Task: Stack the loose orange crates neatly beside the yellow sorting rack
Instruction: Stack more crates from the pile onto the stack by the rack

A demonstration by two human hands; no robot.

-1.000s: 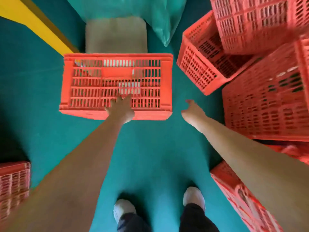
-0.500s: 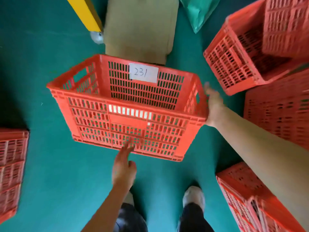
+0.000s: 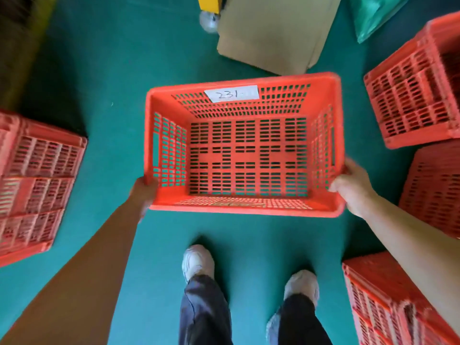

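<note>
With my left hand (image 3: 144, 192) and right hand (image 3: 348, 188) each curled tight around a near corner of the empty orange crate (image 3: 245, 155), held upright at centre, one carry is under way; a stack (image 3: 34, 185) stands at 9 o'clock, and loose crates (image 3: 413, 103) at 3 and 5 o'clock await stacking.

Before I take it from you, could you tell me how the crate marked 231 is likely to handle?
The crate probably feels light for its size: it is empty, with slotted walls and floor. It looks stiff, since its rim shows straight while the left hand and right hand hold only the near corners. Held so, it might tip forward.
</note>
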